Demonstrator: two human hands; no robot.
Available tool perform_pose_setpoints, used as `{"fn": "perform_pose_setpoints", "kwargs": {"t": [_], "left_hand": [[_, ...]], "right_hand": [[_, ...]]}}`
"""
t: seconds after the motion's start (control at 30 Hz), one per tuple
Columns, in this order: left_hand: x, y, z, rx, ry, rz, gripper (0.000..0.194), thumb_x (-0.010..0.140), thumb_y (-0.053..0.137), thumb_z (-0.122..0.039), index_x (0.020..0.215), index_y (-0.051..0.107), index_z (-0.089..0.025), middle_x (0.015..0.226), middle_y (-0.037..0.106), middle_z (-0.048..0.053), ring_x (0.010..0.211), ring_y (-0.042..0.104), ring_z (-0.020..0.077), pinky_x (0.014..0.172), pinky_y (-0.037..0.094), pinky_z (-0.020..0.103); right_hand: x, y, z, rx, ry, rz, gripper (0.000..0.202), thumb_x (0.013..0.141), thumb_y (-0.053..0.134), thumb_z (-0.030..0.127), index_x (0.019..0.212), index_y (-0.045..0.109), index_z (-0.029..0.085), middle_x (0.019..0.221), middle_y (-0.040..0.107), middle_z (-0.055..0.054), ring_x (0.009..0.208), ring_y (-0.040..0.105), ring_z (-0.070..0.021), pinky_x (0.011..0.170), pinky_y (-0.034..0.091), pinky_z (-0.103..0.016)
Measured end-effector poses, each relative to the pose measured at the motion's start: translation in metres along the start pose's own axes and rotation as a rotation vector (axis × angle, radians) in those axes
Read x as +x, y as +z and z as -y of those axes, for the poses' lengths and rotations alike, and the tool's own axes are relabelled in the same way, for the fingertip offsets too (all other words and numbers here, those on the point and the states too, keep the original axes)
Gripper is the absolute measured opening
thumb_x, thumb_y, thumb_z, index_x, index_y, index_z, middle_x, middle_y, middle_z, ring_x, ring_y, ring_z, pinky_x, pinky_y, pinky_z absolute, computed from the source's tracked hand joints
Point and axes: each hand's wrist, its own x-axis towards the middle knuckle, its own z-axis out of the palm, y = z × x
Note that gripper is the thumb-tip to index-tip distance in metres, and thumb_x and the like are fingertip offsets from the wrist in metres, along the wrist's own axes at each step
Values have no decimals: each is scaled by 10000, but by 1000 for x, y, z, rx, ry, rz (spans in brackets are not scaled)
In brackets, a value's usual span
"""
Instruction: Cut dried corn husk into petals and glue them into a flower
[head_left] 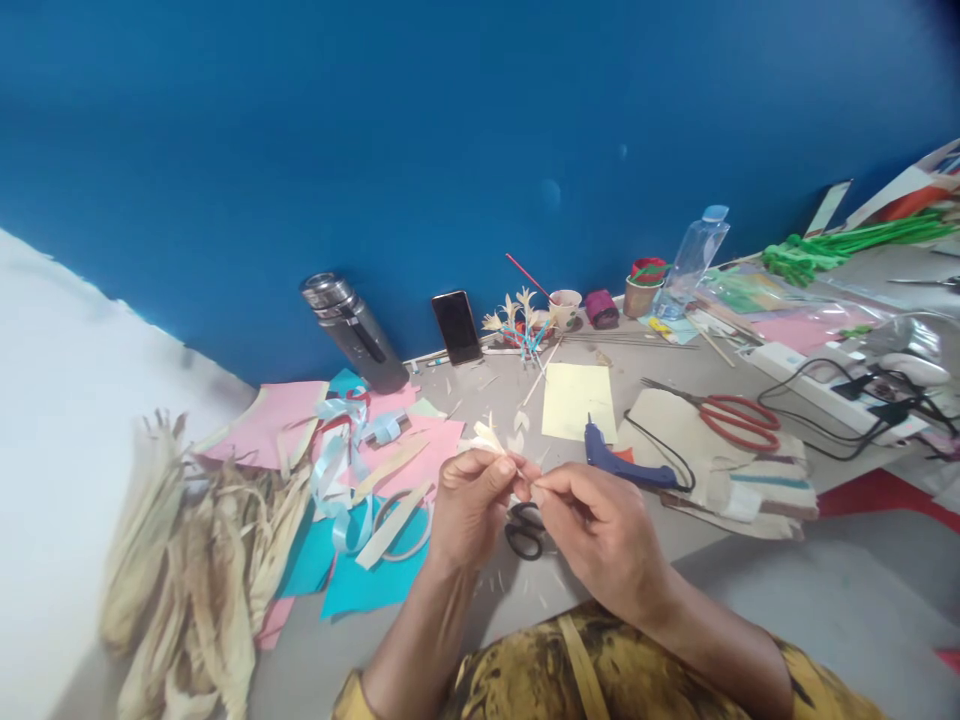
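Observation:
A small pale flower [489, 436], apparently of corn husk, stands up from the fingers of my left hand [471, 505], which pinch its base. Close beside it, my right hand [611, 530] is closed, thumb and forefinger pressed together near the flower's lower end. What lies between those right fingertips is too small to make out. Black-handled scissors [525, 533] lie on the table just below the hands. To the right rests a blue glue gun [626, 466]. Several similar husk flowers with blue stems [525, 322] stand toward the wall.
Dried corn husks [217, 590] are heaped at left beside pink and blue paper [375, 575] and ribbon [337, 500]. A dark thermos [356, 335] and a phone [455, 328] stand near the wall. Red-handled scissors [739, 422] lie on folded cloth [765, 480], near a power strip [810, 385].

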Motion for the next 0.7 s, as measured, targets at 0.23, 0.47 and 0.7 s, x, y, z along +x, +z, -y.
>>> {"fn": "perform_pose_setpoints", "kwargs": {"t": [0.23,0.47,0.7], "left_hand": [[0,-1,0,56,4,-1,231,609,884,-336,573,728,-170,624,730,40,479,565,100,549,486,254],[1,-4,2,102,28,-16,211,642,865,-337,578,744,-175,595,713,43,500,547,100,564,462,246],[2,-7,4,144,69,-10,172,664,849,-319,598,755,-191,588,700,30,540,563,120,608,468,267]], "right_hand": [[0,2,0,18,4,-16,205,909,522,124,740,615,192,661,664,-6,583,580,-124,610,427,-230],[1,7,-3,35,49,-33,219,905,520,137,724,631,188,670,684,-17,588,589,-132,602,438,-234],[2,10,-2,81,79,-43,239,911,535,166,701,650,183,657,688,-21,580,593,-133,593,452,-229]]}}
